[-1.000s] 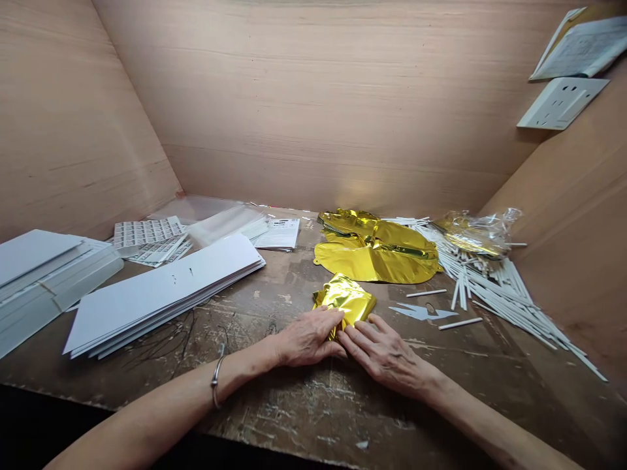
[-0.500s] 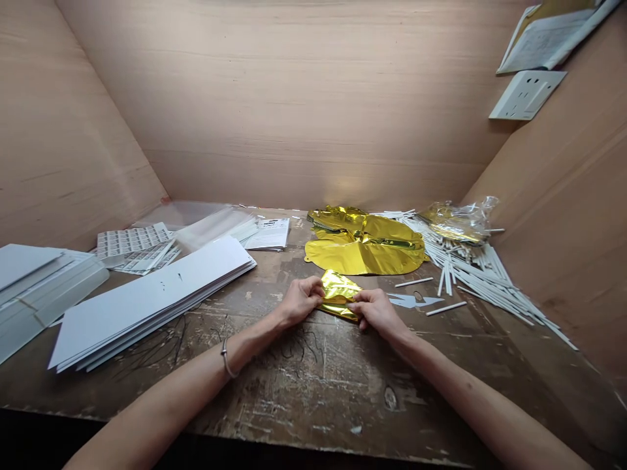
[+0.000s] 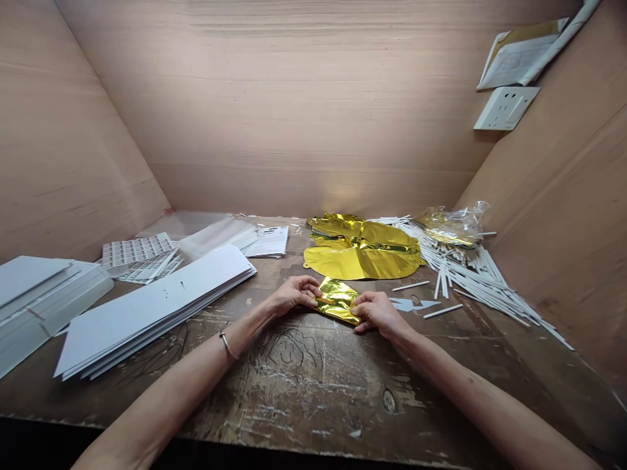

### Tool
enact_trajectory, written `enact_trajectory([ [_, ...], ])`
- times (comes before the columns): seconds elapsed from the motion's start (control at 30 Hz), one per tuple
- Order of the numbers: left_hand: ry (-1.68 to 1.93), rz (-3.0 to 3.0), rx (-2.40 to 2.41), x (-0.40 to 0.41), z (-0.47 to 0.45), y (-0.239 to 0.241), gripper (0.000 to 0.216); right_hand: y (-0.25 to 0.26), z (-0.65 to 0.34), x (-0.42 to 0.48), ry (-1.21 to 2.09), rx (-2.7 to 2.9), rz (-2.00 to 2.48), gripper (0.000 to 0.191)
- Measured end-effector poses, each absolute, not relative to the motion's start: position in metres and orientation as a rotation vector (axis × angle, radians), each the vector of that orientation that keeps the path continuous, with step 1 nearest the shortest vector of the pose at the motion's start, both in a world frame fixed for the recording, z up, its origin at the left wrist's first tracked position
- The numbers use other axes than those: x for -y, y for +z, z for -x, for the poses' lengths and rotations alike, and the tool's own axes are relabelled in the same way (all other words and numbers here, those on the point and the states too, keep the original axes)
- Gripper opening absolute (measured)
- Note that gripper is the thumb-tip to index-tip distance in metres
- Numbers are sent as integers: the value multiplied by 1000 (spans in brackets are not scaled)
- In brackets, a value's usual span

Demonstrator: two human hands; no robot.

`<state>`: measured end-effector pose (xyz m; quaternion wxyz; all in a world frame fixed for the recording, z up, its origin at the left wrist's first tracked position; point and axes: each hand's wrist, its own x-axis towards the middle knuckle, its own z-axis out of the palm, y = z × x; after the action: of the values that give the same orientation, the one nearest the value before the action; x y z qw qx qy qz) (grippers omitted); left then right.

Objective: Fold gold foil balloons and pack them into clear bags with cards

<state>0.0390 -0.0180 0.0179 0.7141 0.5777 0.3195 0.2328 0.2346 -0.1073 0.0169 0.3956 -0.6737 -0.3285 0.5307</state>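
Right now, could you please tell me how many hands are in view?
2: the left hand holds the left side of the folded gold foil, and the right hand holds its right side.

The brown table (image 3: 294, 405) has a scuffed, scratched top with dark, curling lines. On its left lie white cards (image 3: 161, 313), printed sheets (image 3: 140, 253) and clear plastic sleeves (image 3: 220, 236); toward the right lie gold foil sheets (image 3: 360, 260), a pale cutout (image 3: 406, 304) and many scattered white sticks (image 3: 499, 290).
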Motion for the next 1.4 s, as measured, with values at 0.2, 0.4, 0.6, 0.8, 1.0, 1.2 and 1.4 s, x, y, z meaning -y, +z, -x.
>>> enact_trajectory([
  [0.2, 556, -1533, -1065, 14, -63, 8, 30, 4, -238, 116, 1004, 1165, 1874, 18],
  [0.4, 656, -2034, -1099, 26, -66, 17, 23, 12, -243, 110, 1210, 1042, 1955, 19],
  [0.6, 621, -3179, -385, 63, -57, 17, 16, 24, -249, 101, 1440, 895, 1824, 20],
  [0.8, 463, -3422, -457, 60, -74, 10, 20, 36, -255, 108, 1287, 1098, 1952, 15],
  [1.0, 523, -3365, -444, 50, -70, 24, 15, 34, -242, 140, -182, 2102, 1450, 43],
  [1.2, 447, -3336, -404, 50, -47, 50, 15, 22, -232, 127, -293, 2184, 1289, 28],
  [1.4, 372, -3064, -861, 47, 15, 60, 14, 50, -214, 104, 443, 2104, 1461, 27],
])
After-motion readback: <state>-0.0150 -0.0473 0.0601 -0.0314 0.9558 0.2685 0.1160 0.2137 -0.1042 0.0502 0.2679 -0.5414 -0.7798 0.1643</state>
